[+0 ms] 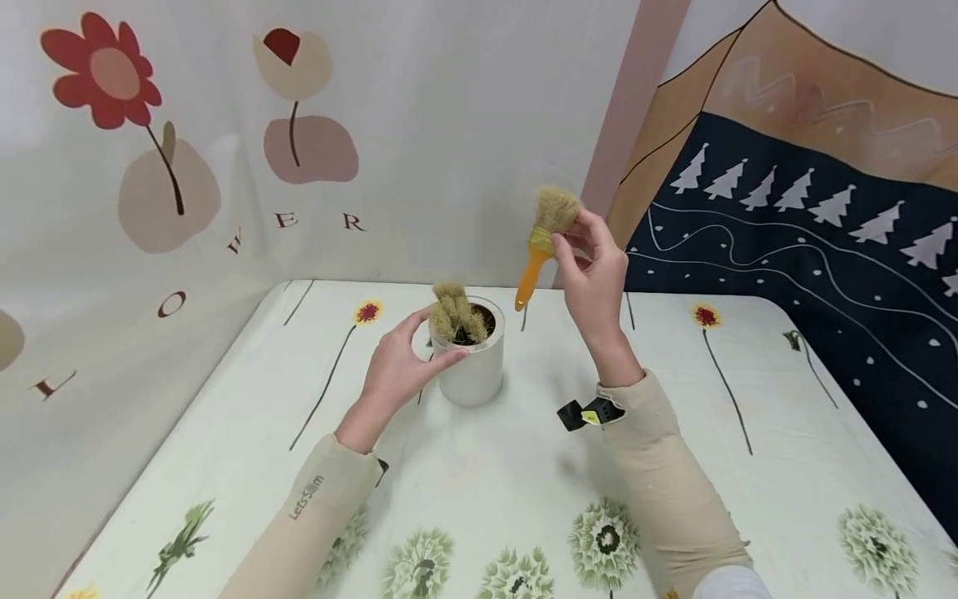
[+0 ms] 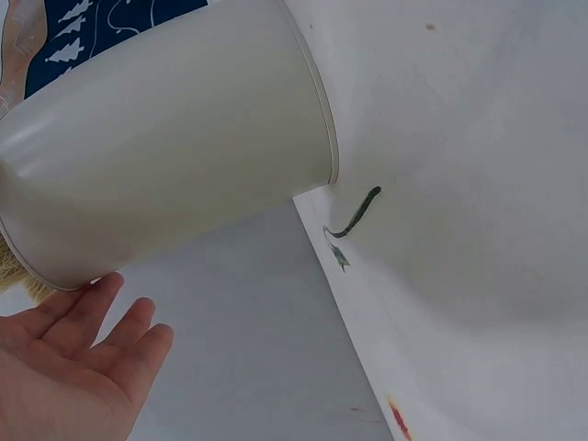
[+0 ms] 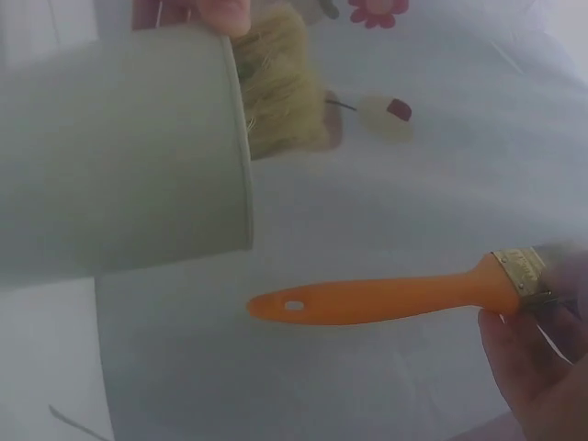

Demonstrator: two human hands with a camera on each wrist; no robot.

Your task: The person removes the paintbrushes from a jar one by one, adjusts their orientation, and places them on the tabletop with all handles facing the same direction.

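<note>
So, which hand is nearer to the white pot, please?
Left. The left hand touches the white pot at its rim; the right hand is apart from it, higher and to its right in the head view, holding the brush.

A paintbrush [image 1: 540,239] with an orange handle, metal band and bushy tan bristles hangs tilted in the air, bristles up, pinched by the right hand [image 1: 596,283]. Near it, a smooth white pot [image 1: 473,374] stands upright on the table [image 1: 535,424], dark soil [image 1: 486,321] around a fuzzy, yellow-green plant [image 1: 447,311] at its left.
</note>
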